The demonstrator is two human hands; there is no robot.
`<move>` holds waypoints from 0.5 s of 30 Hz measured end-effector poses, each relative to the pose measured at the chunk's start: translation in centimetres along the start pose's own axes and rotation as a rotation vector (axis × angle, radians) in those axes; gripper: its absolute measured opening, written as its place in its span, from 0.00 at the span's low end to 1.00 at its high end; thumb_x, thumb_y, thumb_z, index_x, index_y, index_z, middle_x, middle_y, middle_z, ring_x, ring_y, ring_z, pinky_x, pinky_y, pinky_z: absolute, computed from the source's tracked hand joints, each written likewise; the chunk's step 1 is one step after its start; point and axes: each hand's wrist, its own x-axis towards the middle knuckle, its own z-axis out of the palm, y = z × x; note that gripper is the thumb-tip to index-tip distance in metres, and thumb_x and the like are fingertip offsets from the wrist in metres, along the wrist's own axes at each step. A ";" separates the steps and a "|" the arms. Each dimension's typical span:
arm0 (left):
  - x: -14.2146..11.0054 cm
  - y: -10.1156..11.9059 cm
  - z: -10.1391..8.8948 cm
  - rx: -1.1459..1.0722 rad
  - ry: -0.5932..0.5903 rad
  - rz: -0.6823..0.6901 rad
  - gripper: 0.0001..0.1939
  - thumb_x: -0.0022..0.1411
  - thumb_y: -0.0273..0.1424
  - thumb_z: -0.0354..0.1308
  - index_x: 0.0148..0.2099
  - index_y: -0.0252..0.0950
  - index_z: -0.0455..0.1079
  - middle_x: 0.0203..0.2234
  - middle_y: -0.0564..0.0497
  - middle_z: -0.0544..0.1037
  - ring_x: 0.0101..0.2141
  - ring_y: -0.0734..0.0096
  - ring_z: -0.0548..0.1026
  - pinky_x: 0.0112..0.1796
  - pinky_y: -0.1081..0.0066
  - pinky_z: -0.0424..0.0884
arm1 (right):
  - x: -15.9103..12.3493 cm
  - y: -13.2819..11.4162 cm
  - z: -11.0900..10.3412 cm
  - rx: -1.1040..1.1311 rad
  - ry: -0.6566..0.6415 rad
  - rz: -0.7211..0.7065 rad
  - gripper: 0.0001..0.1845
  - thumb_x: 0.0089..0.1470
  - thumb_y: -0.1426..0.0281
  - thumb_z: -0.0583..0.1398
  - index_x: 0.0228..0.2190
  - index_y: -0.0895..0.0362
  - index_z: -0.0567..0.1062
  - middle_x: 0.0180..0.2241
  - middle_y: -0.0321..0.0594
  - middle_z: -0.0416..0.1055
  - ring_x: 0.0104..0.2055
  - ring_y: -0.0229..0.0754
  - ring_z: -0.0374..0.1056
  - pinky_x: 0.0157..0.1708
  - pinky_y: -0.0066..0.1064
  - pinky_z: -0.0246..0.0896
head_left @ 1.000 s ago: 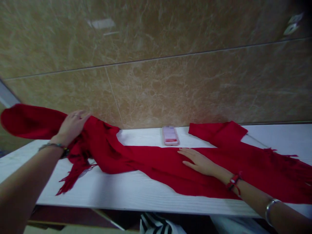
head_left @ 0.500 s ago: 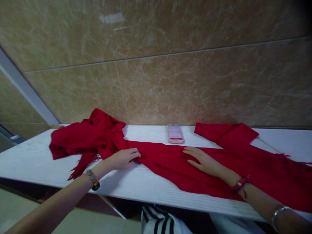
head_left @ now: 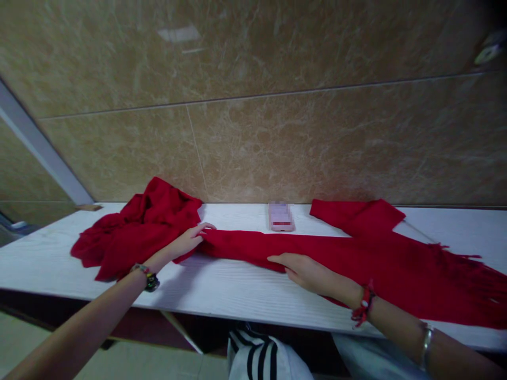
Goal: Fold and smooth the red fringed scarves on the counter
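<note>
A long red scarf lies across the white table, bunched in a heap at its left end and fringed at its right end. My left hand pinches the scarf's near edge just right of the heap. My right hand grips the near edge at the middle, thumb on top and fingers under the cloth. Between the hands the scarf runs as a narrow folded band. Both wrists wear bracelets.
A pink phone lies at the back of the table against the brown marble wall, just behind the scarf. A folded flap of scarf lies to the phone's right. Striped clothing shows below the table's front edge.
My left hand let the left end drop into a heap, then came to the scarf's near edge. My right hand went from lying flat to gripping the edge, and the scarf's middle is now narrower.
</note>
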 end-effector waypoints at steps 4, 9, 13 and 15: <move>-0.9 -0.2 -2.9 -0.014 -0.210 -0.077 0.22 0.53 0.30 0.45 0.51 0.35 0.61 0.49 0.49 0.67 0.49 0.67 0.64 0.49 0.70 0.59 | -0.5 1.5 -1.1 0.166 0.053 0.084 0.22 0.52 0.73 0.51 0.51 0.57 0.61 0.47 0.44 0.66 0.47 0.40 0.63 0.48 0.35 0.58; -2.4 1.4 -5.2 0.146 -0.701 -0.175 0.27 0.45 0.33 0.58 0.50 0.39 0.64 0.45 0.50 0.71 0.43 0.65 0.70 0.42 0.72 0.65 | -2.0 1.3 -1.3 0.160 -0.079 0.034 0.26 0.53 0.61 0.53 0.52 0.56 0.60 0.51 0.44 0.62 0.52 0.43 0.58 0.52 0.38 0.52; -1.4 4.0 -4.1 0.148 -0.558 -0.049 0.18 0.58 0.39 0.46 0.47 0.37 0.67 0.39 0.50 0.74 0.38 0.70 0.71 0.39 0.75 0.66 | -2.6 0.9 -0.8 0.036 -0.100 -0.016 0.22 0.56 0.61 0.49 0.51 0.54 0.64 0.53 0.42 0.59 0.56 0.42 0.52 0.55 0.38 0.48; -0.6 4.8 -2.4 0.308 -0.403 0.034 0.18 0.59 0.38 0.45 0.47 0.35 0.67 0.39 0.47 0.74 0.39 0.68 0.71 0.41 0.71 0.65 | -2.9 1.0 -0.6 -0.040 -0.026 0.005 0.20 0.57 0.63 0.48 0.49 0.54 0.66 0.52 0.43 0.61 0.54 0.42 0.54 0.54 0.38 0.49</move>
